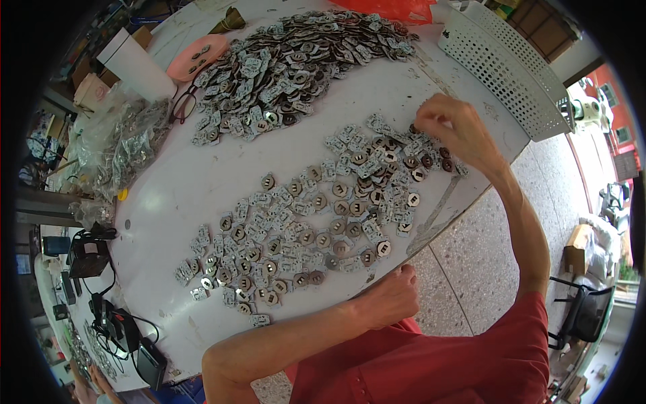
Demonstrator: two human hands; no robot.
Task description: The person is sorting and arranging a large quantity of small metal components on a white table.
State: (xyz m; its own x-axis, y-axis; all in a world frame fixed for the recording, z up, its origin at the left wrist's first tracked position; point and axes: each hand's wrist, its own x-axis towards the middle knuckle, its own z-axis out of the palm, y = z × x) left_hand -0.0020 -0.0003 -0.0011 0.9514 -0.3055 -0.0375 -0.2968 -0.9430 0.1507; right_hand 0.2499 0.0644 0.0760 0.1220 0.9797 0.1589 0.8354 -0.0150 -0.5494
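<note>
Many small grey parts point(289, 232), plate-like pieces with round metal discs, lie spread in a loose band across the white table point(161, 215). Over the right end of this band is my right hand point(457, 128), its fingers bent and pinched together. A small dark round part point(414, 128) shows at its fingertips. My left hand point(393, 296) is curled into a fist by the table's near edge, and whatever may be inside it is hidden. Farther back, a large heap of similar parts point(289, 74) is piled up.
A white perforated basket point(505, 67) stands at the back right. Eyeglasses point(184, 106), a pink dish point(195, 57) holding several parts, a white bottle point(138, 67) and clear plastic bags point(121, 141) sit at the left. Black cabled devices point(121, 326) are at the lower left.
</note>
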